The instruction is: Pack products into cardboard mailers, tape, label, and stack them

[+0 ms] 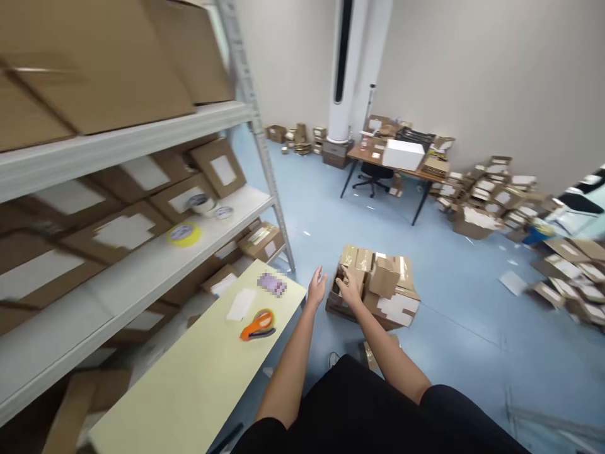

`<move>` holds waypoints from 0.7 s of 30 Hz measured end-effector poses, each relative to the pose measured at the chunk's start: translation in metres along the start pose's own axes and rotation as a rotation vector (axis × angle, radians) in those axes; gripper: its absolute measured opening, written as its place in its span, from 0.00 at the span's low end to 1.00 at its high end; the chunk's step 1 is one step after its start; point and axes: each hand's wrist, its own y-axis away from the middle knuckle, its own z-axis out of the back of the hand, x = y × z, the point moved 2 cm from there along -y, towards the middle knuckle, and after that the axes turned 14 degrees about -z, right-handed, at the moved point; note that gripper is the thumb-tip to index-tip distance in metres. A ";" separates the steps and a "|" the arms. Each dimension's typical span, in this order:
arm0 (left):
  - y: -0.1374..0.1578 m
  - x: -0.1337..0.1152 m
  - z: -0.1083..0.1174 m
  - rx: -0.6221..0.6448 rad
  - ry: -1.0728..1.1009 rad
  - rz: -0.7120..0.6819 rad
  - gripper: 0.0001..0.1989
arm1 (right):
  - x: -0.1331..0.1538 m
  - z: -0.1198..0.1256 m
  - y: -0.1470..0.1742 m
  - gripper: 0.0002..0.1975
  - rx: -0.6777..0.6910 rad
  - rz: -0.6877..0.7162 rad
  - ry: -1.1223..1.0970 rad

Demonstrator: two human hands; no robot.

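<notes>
My left hand [317,288] is stretched forward over the floor, just off the table's far right corner, with its fingers apart and nothing in them. My right hand [348,287] reaches out beside it, fingers spread, in front of a large carton [347,307] filled with smaller boxes. A small cardboard box [384,277] sits on top of that pile. Whether the right fingers touch any box cannot be made out. On the pale yellow table [198,372] lie an orange tape dispenser [258,325], a white paper sheet [241,304] and a blurred-out purple item [273,284].
A metal shelf [227,233] with labelled cartons and a yellow tape roll [184,234] stands on the left. A brown desk [362,154] with a white box [403,155] is at the back. Piled boxes [496,189] and loose paper [513,283] cover floor to the right.
</notes>
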 end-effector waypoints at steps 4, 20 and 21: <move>0.045 -0.014 0.110 -0.190 -0.019 -0.016 0.32 | 0.014 -0.091 0.040 0.33 0.170 0.032 0.035; 0.261 -0.032 0.405 -0.733 -0.106 -0.021 0.28 | 0.047 -0.336 0.230 0.30 0.642 0.210 0.115; 0.266 -0.028 0.404 -0.732 -0.101 -0.004 0.28 | 0.045 -0.334 0.229 0.30 0.632 0.202 0.131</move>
